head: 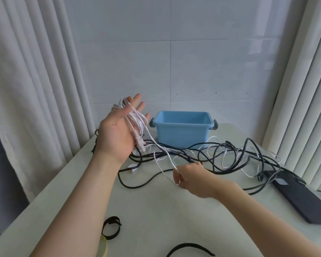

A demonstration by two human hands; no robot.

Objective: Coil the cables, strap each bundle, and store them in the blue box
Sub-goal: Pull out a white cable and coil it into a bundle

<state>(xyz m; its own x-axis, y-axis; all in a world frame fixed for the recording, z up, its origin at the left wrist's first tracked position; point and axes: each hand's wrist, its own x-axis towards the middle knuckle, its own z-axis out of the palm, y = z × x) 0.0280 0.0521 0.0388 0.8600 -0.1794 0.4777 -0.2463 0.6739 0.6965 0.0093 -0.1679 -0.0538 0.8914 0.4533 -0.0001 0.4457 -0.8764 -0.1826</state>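
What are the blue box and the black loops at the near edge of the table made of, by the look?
The blue box looks like moulded plastic: smooth, uniform colour, faint sheen, rounded rim. The black straps seem to be soft fabric, possibly hook-and-loop: matte, flat and limp.

White table (156,210): blue box (182,130), tangled black cables (141,158), black straps (112,219), dark flat case (304,199).

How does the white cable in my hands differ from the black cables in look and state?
The white cable is thin; the black cables are thicker. The white cable is partly wound round the raised left hand, its free part pinched by the right hand; the black cables lie loose and tangled on the table. Neither is strapped or in the blue box.
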